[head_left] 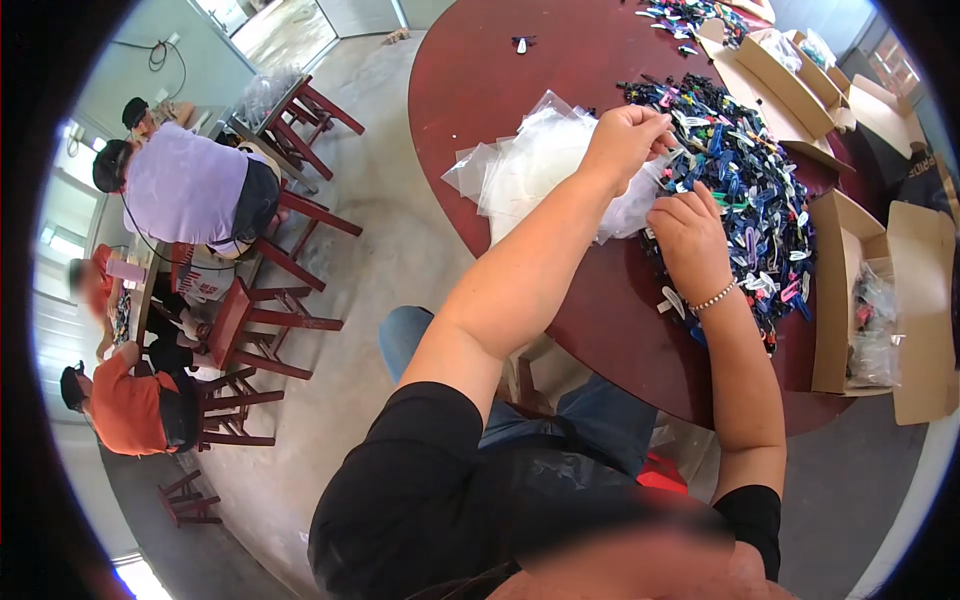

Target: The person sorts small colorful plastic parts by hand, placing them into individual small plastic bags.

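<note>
A large heap of small hair clips (760,215), mostly black and blue with white, pink and green ones, covers part of the round dark-red table (480,75). My left hand (627,145) hovers at the heap's left edge, fingers bent and pinched together. Just below it is my right hand (688,235), a beaded bracelet at its wrist, its fingers curled and tips close together over the clips. Anything between the fingertips of either hand is too small to make out. Clear plastic bags (530,165) lie spread and overlapping under and beside my left forearm.
Open cardboard boxes (838,330) stand along the table's right side, one holding filled clear bags (875,325). A stray clip (521,44) lies on the far side. Left, several people sit at another table among red wooden stools (235,325).
</note>
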`<move>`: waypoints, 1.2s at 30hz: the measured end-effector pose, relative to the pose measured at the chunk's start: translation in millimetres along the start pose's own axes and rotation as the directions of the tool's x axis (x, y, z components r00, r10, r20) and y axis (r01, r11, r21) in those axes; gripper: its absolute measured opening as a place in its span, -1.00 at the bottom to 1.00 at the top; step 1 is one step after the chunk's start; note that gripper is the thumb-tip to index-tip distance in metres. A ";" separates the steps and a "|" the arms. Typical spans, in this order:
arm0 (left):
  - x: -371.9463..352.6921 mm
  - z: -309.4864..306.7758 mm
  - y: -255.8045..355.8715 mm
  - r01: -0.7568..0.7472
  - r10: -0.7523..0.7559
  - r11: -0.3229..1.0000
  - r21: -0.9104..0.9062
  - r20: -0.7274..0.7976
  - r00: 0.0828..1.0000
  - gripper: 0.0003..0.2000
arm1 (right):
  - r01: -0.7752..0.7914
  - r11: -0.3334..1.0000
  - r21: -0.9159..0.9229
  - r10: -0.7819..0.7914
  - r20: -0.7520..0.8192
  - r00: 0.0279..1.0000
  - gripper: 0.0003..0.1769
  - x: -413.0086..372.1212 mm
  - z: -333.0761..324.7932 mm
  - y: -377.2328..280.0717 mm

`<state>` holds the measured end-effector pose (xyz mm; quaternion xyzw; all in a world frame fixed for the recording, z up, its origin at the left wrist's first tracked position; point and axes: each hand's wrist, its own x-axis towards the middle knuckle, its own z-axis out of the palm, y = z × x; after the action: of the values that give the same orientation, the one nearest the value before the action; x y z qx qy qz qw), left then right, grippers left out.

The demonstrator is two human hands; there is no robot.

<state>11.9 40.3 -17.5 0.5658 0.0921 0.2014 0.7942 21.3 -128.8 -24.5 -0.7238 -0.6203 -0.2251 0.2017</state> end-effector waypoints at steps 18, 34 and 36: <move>-21.2 15.4 19.7 0.213 -0.092 0.969 -0.122 0.625 0.775 -0.63 | -0.440 0.386 0.811 0.660 0.090 0.746 -0.94 -11.3 -58.5 45.0; -30.3 26.7 14.4 0.036 -0.198 0.964 0.265 0.616 0.763 -0.86 | -0.395 0.632 0.667 0.594 -0.089 0.800 -0.70 -9.2 -68.1 44.1; -30.7 27.7 12.3 0.003 -0.156 0.968 0.252 0.590 0.792 -0.88 | -0.335 0.607 0.721 0.615 -0.159 0.772 -0.71 -7.5 -72.1 36.8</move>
<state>-8.1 6.9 1.0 0.6867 -0.1192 -0.0363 0.7162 51.3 -181.6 29.7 -0.6853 -0.3838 -0.0694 0.6151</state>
